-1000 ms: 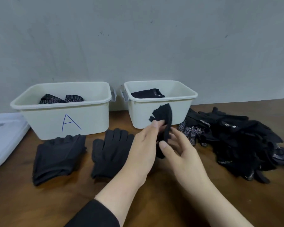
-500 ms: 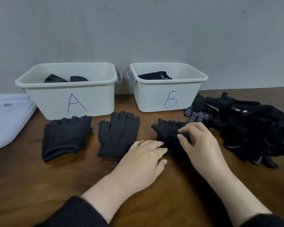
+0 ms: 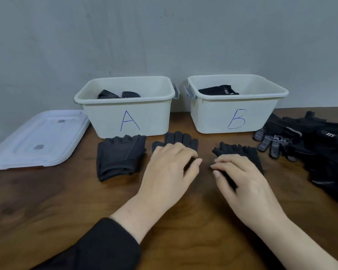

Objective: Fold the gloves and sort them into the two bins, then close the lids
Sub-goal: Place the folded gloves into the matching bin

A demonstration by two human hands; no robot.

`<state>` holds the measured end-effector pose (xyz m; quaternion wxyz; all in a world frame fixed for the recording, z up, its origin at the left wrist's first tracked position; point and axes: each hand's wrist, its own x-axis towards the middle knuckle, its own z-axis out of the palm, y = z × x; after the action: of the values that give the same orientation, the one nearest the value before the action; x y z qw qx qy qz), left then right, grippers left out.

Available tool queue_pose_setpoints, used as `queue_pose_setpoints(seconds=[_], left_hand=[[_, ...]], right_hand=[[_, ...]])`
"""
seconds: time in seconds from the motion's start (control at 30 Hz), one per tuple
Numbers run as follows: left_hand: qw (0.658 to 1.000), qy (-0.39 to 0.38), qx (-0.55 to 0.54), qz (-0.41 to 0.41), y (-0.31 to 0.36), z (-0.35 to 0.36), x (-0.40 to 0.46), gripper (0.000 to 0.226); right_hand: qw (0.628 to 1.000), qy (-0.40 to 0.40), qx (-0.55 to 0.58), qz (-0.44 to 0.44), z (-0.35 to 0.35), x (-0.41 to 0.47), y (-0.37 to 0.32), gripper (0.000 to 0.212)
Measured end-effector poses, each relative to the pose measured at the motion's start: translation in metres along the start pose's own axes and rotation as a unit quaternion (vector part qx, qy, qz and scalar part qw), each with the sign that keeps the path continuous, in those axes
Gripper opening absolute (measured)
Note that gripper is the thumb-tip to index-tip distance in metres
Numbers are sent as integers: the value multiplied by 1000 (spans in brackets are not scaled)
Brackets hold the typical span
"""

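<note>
A person sat at a brown wooden table (image 3: 47, 201) that stood against a grey wall (image 3: 164, 36), with both bare hands resting on dark gloves near the middle of the table. The left hand (image 3: 170, 168) lay palm down on a flat dark glove (image 3: 180, 140) whose fingers pointed toward the far edge; the hand's fingers were curled at the glove's right edge, but whether they gripped the cloth could not be told. The right hand (image 3: 240, 178) lay on a second dark glove (image 3: 242, 152) just to the right, its fingertips bent and pinching the glove's near left edge. The two hands were near each other but apart.

Left of the left hand lay a folded dark glove (image 3: 119, 158), just in front of a white bin marked A (image 3: 129, 119). That bin stood open at the far edge and held dotted dark gloves (image 3: 117, 94). Beside it, to the right, stood a second open white bin marked B (image 3: 234, 115) with a black glove (image 3: 219, 90) inside. The bins' facing grey latches nearly met.

At the far left corner lay white lids (image 3: 39, 141), stacked flat. Along the right edge sat a heap of black gloves (image 3: 320, 152), some with white grip dots. A dark sleeve (image 3: 98, 248) covered the left forearm.
</note>
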<state>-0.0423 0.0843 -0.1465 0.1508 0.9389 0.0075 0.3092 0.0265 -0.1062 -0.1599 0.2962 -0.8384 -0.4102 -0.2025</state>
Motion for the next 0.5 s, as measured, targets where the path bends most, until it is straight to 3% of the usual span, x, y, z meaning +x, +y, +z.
queue_pose_setpoints(seconds=[0.13,0.27,0.37,0.5], left_hand=[[996,2,56,-63,-63,-34,-23,21],[987,-60,97,-109,-109,-56,-47,32],[981,-104,92,-133,-122,-59,-54,32],[982,-97,83,-136,-123,-56,-47,19]], right_hand=[[998,-42,41,-33,35,15,-36,30],[995,-95,37,-14,63,30,-55,33],[990,-139,18,-20,75,33,-58,31],[990,-141,6,-12,75,32,-60,30]])
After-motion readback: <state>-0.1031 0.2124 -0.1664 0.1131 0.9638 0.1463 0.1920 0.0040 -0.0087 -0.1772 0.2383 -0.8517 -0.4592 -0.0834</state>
